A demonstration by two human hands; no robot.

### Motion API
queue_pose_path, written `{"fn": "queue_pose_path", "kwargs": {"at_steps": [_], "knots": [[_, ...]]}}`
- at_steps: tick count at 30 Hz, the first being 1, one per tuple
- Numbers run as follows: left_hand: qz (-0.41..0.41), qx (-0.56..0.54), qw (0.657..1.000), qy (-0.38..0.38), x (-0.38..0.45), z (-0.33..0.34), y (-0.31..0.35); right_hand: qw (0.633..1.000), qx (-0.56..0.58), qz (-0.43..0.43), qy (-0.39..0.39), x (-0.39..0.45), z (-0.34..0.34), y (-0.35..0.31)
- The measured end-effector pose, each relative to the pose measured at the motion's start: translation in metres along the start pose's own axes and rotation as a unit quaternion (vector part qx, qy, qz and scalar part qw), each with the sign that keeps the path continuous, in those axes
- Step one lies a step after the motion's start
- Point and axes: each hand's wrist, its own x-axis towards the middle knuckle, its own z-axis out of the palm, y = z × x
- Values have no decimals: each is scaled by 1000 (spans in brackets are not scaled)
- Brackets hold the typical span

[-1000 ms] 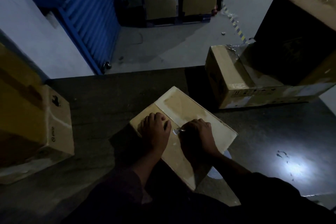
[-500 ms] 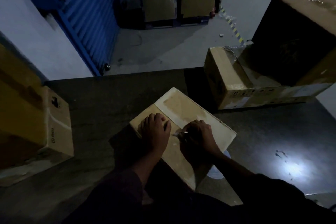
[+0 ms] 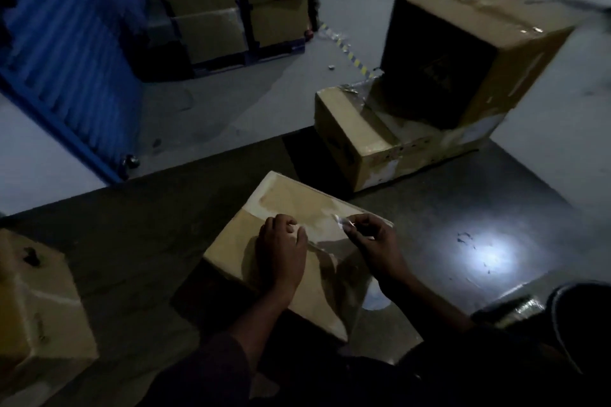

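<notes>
The box (image 3: 287, 195) lies diagonally, far-left to near-right; right hand (image 3: 377, 241) pinches tape (image 3: 342, 223).

Head-worn camera looks down, close over the table (image 3: 132, 258).

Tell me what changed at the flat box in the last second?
The right hand moved rightward away from the left hand, pinching a clear tape strip and peeling it up off the cardboard box. The left hand stayed pressed on the box, which kept its place.
</notes>
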Motion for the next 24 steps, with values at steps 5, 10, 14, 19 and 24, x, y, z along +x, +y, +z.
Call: {"fn": "queue_pose_path", "kwargs": {"at_steps": [5, 10, 14, 19, 24], "knots": [[116, -45, 991, -48, -10, 35, 50, 995, 14, 27, 97, -35, -35, -8], [208, -101, 959, -162, -46, 86, 110, 967, -6, 44, 250, -77, -97, 2], [248, -100, 921, -284, -87, 129, 152, 940, 11, 72, 334, -95, -153, 22], [293, -47, 886, -357, -134, 197, 210, 899, 56, 114, 419, -108, -241, 56], [287, -1, 855, -431, -179, 272, 267, 860, 48, 180, 476, -120, -330, 102]]}}
